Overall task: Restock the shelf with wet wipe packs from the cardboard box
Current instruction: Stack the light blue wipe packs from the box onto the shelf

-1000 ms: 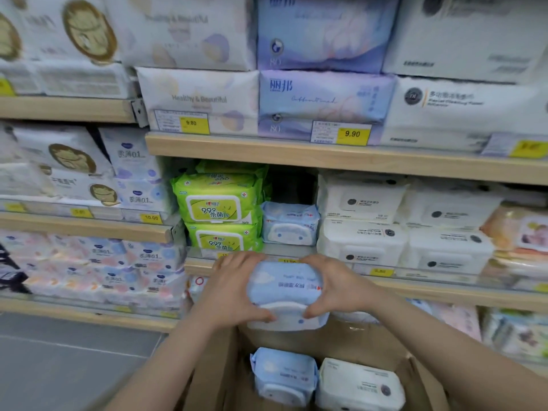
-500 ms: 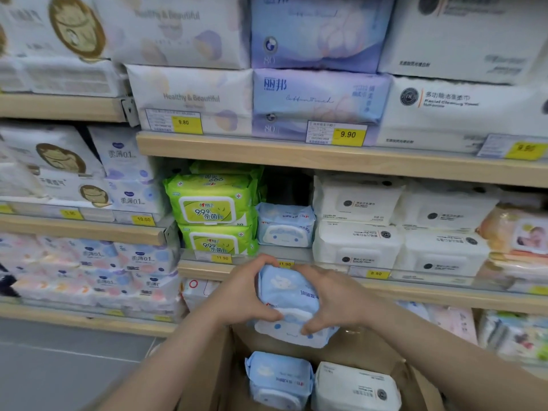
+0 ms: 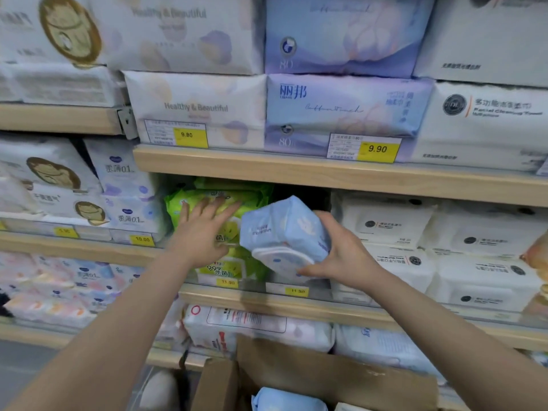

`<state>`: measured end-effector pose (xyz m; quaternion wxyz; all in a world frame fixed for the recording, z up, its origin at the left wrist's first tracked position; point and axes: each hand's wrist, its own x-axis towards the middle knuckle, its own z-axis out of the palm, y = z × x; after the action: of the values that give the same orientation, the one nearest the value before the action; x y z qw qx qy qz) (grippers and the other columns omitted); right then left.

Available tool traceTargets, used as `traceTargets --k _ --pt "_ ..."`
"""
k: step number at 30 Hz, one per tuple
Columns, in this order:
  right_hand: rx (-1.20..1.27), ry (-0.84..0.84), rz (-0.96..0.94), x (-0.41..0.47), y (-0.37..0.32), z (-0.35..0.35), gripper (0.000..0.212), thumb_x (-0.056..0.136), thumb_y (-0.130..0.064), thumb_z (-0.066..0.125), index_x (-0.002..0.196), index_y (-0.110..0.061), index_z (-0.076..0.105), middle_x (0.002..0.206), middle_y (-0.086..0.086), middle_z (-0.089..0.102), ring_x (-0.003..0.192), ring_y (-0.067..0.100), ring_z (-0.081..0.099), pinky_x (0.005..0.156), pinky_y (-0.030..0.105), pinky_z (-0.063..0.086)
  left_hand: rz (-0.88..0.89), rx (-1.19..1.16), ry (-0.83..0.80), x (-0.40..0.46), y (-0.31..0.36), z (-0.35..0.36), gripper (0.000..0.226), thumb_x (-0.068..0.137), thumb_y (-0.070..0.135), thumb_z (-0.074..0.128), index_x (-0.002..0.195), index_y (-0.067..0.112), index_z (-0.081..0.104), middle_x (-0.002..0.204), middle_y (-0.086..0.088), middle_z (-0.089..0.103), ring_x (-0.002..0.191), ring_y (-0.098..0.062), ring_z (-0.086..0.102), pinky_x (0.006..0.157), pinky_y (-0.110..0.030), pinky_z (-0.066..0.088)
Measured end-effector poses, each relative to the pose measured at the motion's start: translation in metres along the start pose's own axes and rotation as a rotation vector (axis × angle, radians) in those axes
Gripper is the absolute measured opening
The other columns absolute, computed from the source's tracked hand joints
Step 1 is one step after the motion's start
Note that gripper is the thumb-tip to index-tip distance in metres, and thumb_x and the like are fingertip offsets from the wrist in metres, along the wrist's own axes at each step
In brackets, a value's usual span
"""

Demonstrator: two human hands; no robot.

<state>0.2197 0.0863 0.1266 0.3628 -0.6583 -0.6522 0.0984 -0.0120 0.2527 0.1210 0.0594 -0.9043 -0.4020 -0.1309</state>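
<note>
Head view: right hand (image 3: 345, 256) fingers curled round blue wet wipe pack (image 3: 284, 232); soft, squashy, slick film, best gripped across ends. Left hand (image 3: 204, 229) fingers spread, flat on green packs (image 3: 213, 197).

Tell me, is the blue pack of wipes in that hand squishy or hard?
Probably squishy: the blue pack has a soft, crinkled wrapper that bulges in the right hand. Its white lid looks stiffer. One hand carries it alone, so likely not heavy.

wipe pack (image 3: 284, 229) right of stacked packs (image 3: 219, 200) | cardboard box (image 3: 326, 378) below shelf (image 3: 296, 304), probably before
</note>
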Motion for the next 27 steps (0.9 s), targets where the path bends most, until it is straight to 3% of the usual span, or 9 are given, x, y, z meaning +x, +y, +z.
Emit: traceTargets --k 5,10,14,17,22,27 --pt "-0.116 -0.033 -0.028 0.024 0.031 0.013 0.088 0.059 -0.038 0.085 0.131 -0.032 0.034 0.118 -0.007 0.054 0.101 0.012 0.055 0.077 0.031 0.044 0.01 -0.028 0.168 -0.003 0.004 0.017 0.095 0.062 0.029 0.069 0.144 0.036 0.022 0.148 -0.004 0.028 0.137 -0.034 0.018 0.108 -0.062 0.003" --pt "-0.131 -0.082 -0.063 0.03 0.041 0.002 0.092 0.056 -0.048 0.082 0.133 -0.035 0.033 0.124 -0.008 0.053 0.11 0.01 0.054 0.087 0.037 0.048 -0.011 -0.013 0.249 0.0 0.007 0.024 0.094 0.052 0.048 0.068 0.139 0.034 0.032 0.141 -0.007 0.038 0.131 -0.038 0.027 0.106 -0.066 0.009" --pt "0.005 -0.055 -0.015 0.021 0.044 0.003 0.089 0.053 -0.039 0.089 0.126 -0.038 0.038 0.114 -0.012 0.06 0.102 0.007 0.059 0.085 0.03 0.049 -0.036 0.035 0.307 0.002 0.013 0.03 0.103 0.044 0.058 0.078 0.134 0.033 0.035 0.135 -0.009 0.043 0.128 -0.04 0.032 0.104 -0.068 0.011" --pt "0.055 -0.099 -0.005 0.019 0.047 0.008 0.088 0.053 -0.036 0.089 0.125 -0.04 0.038 0.114 -0.012 0.059 0.102 0.006 0.058 0.086 0.032 0.05 -0.035 0.087 0.318 0.0 0.012 0.033 0.113 0.037 0.058 0.082 0.135 0.032 0.033 0.136 -0.009 0.042 0.127 -0.039 0.032 0.104 -0.068 0.013" --pt "-0.215 -0.231 0.02 0.029 0.053 0.007 0.095 0.057 -0.045 0.083 0.135 -0.038 0.029 0.119 -0.007 0.058 0.103 0.018 0.058 0.084 0.037 0.049 -0.032 0.123 0.302 0.0 0.01 0.034 0.116 0.035 0.054 0.084 0.136 0.031 0.031 0.137 -0.008 0.04 0.127 -0.038 0.032 0.104 -0.068 0.015" --pt "-0.557 -0.323 0.006 0.046 0.043 -0.003 0.097 0.062 -0.049 0.078 0.141 -0.033 0.023 0.128 -0.001 0.05 0.108 0.024 0.055 0.075 0.032 0.042 -0.051 0.132 0.326 0.0 0.014 0.036 0.112 0.037 0.059 0.082 0.134 0.029 0.036 0.135 -0.01 0.042 0.127 -0.039 0.031 0.104 -0.068 0.011"
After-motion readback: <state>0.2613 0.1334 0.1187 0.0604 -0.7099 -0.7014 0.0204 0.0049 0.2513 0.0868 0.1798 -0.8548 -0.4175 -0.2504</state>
